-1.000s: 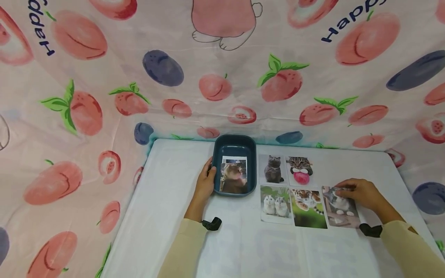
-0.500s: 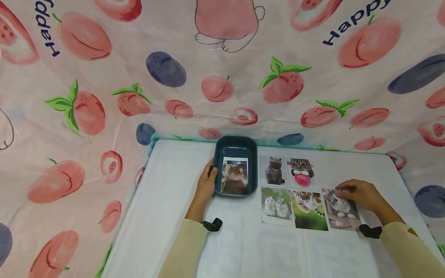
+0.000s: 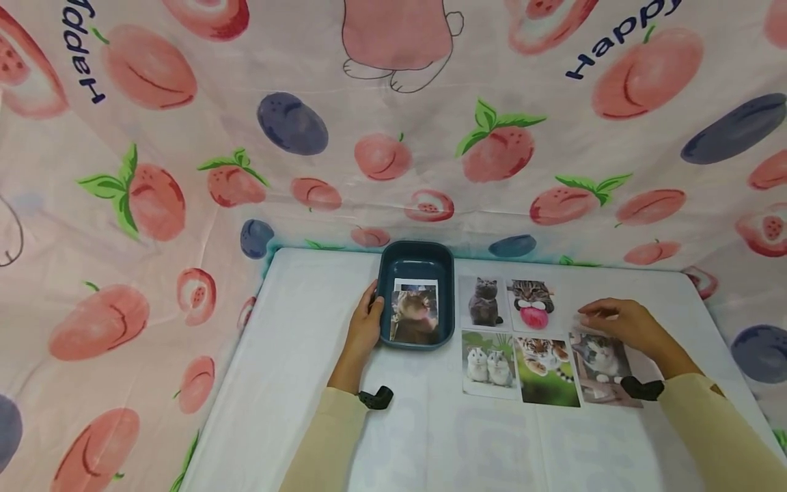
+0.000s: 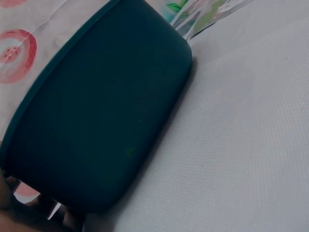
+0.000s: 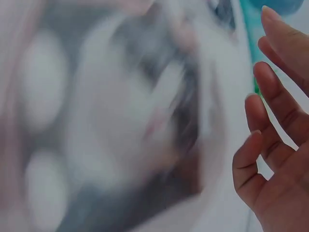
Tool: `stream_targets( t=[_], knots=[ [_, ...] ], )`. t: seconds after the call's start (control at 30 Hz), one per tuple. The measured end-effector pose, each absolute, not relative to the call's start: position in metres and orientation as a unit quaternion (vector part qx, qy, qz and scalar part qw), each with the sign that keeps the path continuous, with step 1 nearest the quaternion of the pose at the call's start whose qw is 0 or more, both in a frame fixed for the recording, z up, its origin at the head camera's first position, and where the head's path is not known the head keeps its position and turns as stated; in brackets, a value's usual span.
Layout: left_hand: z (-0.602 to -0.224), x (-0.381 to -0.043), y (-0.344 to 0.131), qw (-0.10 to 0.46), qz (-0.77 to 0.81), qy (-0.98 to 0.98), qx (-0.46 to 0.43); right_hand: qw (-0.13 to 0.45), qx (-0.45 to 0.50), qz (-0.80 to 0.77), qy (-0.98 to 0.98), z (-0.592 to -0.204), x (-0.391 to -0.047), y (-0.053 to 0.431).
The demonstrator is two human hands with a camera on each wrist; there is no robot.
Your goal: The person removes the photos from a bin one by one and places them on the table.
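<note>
Right hand (image 3: 626,326) has lifted off the cat card (image 3: 601,369), grip apart, nothing held; card looks released, flat on table (image 3: 295,355) beside tiger card (image 3: 547,376). Left hand (image 3: 364,324) clamped on tray (image 3: 415,264).

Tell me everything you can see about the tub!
The tub is dark blue-green, smooth and a bit shiny, like plastic. It's a rounded rectangle with an open top, a thin rim and plain walls. It sits upright on the white table, near the back edge, its longer sides running front to back. At least two overlapping cards lie inside, towards the front; the top one shows a furry animal. The left grip holds its left side.
</note>
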State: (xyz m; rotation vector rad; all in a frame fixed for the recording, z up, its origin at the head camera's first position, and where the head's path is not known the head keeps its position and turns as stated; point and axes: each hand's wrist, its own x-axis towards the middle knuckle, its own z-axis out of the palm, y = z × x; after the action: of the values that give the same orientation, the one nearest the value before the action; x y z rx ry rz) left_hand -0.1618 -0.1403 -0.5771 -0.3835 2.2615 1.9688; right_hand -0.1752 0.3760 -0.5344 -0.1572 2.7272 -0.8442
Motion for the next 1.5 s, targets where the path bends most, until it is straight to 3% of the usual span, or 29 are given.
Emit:
stream_targets(
  t=[0.43,0.87,1.23,1.5],
  knots=[
    [-0.578,-0.163,-0.144,0.056,0.652,0.745,-0.130,0.153,-0.162,-0.365,0.904,-0.481,-0.231,0.251],
    [-0.577,-0.163,-0.142,0.050,0.650,0.748,-0.125,0.203,-0.266,-0.376,0.864,-0.483,-0.273,0.120],
    [-0.581,-0.163,-0.141,0.052,0.650,0.748,-0.122,0.278,-0.320,-0.314,0.850,-0.498,-0.286,0.065],
    [-0.577,-0.163,-0.141,0.047,0.657,0.743,-0.122,0.282,-0.294,-0.218,0.887,-0.507,-0.290,0.046]
  ],
)
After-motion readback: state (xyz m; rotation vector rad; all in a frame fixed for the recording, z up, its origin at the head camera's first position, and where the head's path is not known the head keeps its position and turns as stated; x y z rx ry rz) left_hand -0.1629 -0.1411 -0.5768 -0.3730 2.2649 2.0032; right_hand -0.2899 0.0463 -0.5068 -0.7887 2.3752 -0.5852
